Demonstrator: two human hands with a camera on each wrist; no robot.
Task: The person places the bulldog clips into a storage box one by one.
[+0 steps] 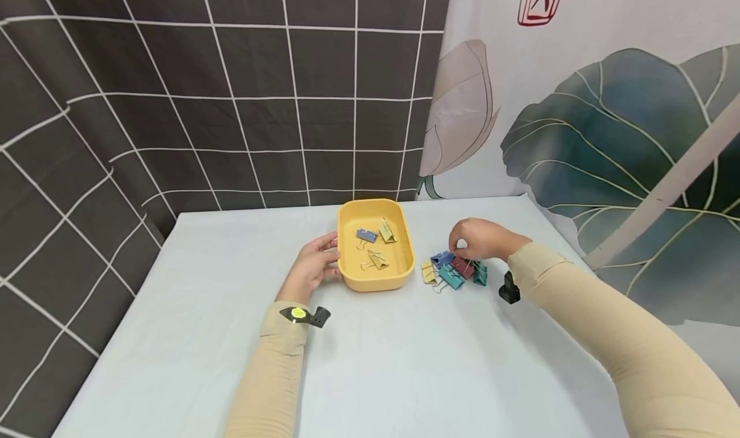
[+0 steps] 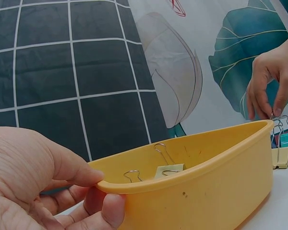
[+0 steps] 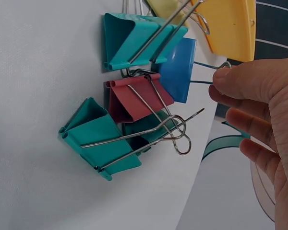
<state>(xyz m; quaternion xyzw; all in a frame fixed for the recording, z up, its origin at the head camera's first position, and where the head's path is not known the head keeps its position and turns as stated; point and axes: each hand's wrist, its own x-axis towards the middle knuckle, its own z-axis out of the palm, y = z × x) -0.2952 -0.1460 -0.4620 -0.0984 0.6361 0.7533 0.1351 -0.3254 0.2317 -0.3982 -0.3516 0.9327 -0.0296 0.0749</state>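
My left hand (image 1: 312, 266) grips the left rim of a yellow tray (image 2: 206, 191), thumb on top and fingers under the edge. Inside the tray lie a blue binder clip (image 1: 367, 235) and two yellow binder clips (image 1: 387, 232). To the right of the tray, my right hand (image 1: 484, 237) pinches the wire handle of another blue binder clip (image 3: 179, 72) between thumb and forefinger. That clip sits in a pile beside a red binder clip (image 3: 139, 98), teal binder clips (image 3: 134, 40) and a yellow binder clip (image 1: 428, 272).
A white-covered table (image 1: 370, 361) carries everything. Behind it hangs a dark cloth with a white grid (image 1: 248, 123), and to the right a pale curtain with large leaf prints (image 1: 607, 136). A wrist camera (image 1: 509, 289) sits by the right cuff.
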